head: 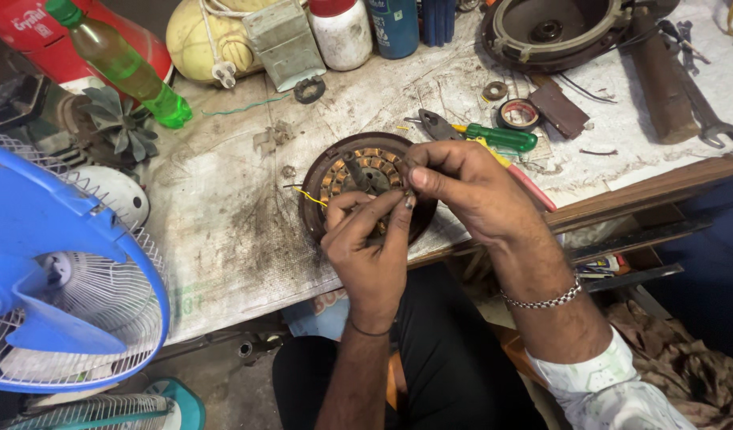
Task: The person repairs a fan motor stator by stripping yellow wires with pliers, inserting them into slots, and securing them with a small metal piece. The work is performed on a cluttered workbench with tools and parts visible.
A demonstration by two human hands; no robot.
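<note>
Currently mid wire work on fan motor stator (358, 177), lying flat at the tabletop (223, 223) front edge.
Left hand (372, 247) and right hand (462, 187) grip pinched together over the windings, apparently on a thin wire end; next likely needs fine fingertip twisting.

White sleeve (613, 386), chain bracelet (541, 301) — black trousers (454, 358).
</note>
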